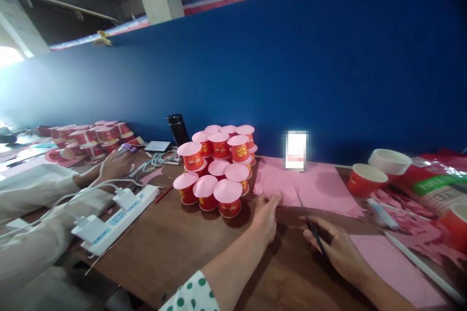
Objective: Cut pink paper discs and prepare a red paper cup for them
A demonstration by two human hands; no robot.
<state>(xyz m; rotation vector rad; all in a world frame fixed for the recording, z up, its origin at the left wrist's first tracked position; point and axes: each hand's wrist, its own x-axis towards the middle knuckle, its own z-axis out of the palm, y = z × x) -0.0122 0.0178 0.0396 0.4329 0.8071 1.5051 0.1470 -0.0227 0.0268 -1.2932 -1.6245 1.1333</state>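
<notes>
My left hand [267, 216] is closed, thumb and fingers pinching the edge of a round pink paper piece [277, 185] over a stack of pink sheets [321, 182]. To its right, my right hand [333, 245] grips dark-handled scissors [313, 228], seen nearly edge-on. Their thin blades point up and away, in front of the pink paper. I cannot make out whether the blades touch the paper. Left of my hands stand several red paper cups [229, 208], stacked in layers, with round pink discs [227, 191] on top of them.
A white power strip [120, 221] with plugs and cables lies left, near a co-worker's hand [118, 160]. A black bottle [177, 129] stands by the blue partition [328, 68]. At right are cups [367, 180], pink scraps [412, 228], a glue tube [382, 214] and a marked pink sheet [394, 267].
</notes>
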